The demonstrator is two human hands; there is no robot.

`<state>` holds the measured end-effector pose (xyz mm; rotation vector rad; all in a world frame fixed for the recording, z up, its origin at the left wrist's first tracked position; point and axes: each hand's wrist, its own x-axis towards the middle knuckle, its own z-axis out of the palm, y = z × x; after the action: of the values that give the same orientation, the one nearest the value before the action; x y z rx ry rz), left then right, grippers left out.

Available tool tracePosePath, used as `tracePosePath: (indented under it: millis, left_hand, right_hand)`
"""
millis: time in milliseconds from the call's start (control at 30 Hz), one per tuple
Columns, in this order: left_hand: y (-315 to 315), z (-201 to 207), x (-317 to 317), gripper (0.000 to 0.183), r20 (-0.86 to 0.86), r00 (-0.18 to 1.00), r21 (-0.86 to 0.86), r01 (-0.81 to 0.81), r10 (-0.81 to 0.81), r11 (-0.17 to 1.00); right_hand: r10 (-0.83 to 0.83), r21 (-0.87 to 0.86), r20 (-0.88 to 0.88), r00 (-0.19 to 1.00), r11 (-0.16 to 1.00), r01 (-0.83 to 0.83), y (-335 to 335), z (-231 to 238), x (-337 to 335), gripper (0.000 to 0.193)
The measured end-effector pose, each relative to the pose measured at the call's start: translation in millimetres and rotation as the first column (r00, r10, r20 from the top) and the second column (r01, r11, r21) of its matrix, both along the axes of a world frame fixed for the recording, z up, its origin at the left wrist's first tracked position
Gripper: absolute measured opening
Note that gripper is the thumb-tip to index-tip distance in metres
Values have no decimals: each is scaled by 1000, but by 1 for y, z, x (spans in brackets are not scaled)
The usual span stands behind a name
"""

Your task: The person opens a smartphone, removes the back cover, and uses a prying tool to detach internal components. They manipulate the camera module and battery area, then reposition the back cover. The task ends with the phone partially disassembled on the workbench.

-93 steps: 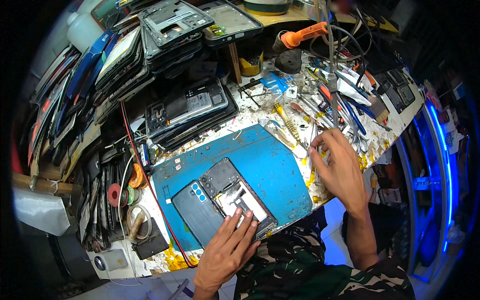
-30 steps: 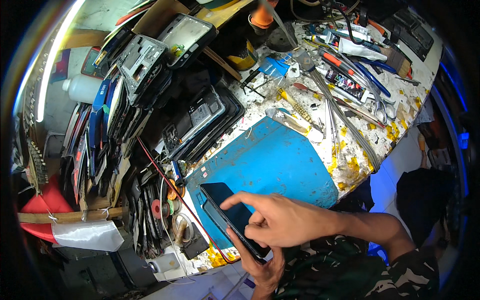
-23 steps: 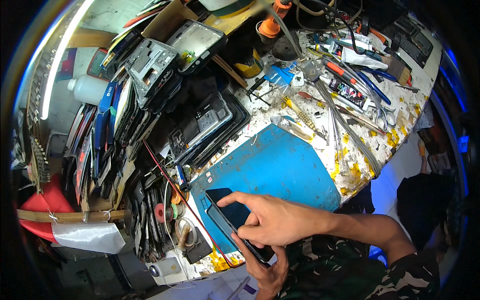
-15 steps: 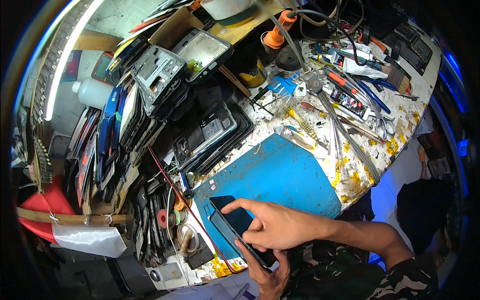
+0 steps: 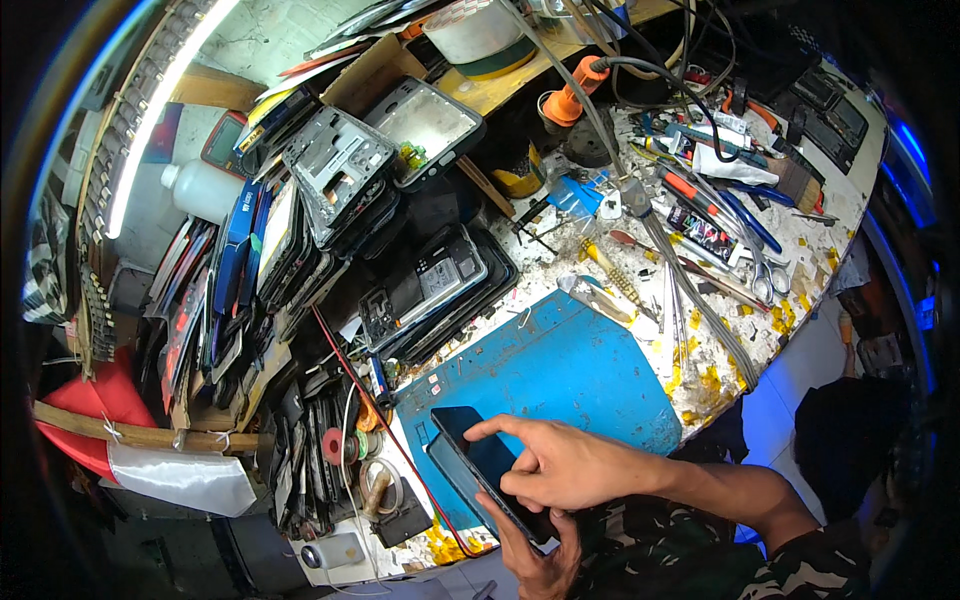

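Observation:
A dark smartphone (image 5: 485, 450) is tilted over the near end of the blue work mat (image 5: 560, 365). My left hand (image 5: 540, 560) is closed round its lower end, fingers along one long side and thumb at the other. Beneath and beside the phone shows a bluish-grey flat panel (image 5: 452, 475); whether it is joined to the phone I cannot tell. My right hand (image 5: 575, 465) lies across the phone from the right. Its index finger is stretched out to the dark screen near the upper end, the other fingers loosely bent, gripping nothing that I can see.
Phone shells and frames (image 5: 430, 280) are stacked beyond the mat, more piled at left. Scissors (image 5: 768, 275), a brush (image 5: 797, 185), tubes and screwdrivers crowd the right side. A grey cable (image 5: 700, 300) crosses there. Near the left edge lie solder spools (image 5: 338, 447) and a small bottle (image 5: 332, 550).
The whole view has shifted slightly, so the bench and hands sit a little further right and lower. My grip on the phone and my right index finger's place look nearly the same.

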<state>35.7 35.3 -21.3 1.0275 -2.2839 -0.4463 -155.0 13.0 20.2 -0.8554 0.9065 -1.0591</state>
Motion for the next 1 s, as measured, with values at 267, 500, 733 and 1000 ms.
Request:
tracePosePath:
  millis: [267,500,733,1000]
  left_hand:
    - [-1,2,-3,86,8,1000,-33,15,-15,999]
    - [0,3,-2,86,-19,1000,50,-9,10,999]
    - [-1,3,-2,87,-37,999,80,-9,12,997]
    - [0,2,-2,88,-13,1000,27,2,-2,1000]
  right_hand:
    - [-18,-20,10,1000,1000,18,-5,1,-2,64]
    - [-90,-54,28,996,994,91,-17,-6,9,62]
    - [-103,-25,-67,992,995,101,-12,2,4,60]
    - [-92,-102,-144,985,992,78,-15,0,2,60]
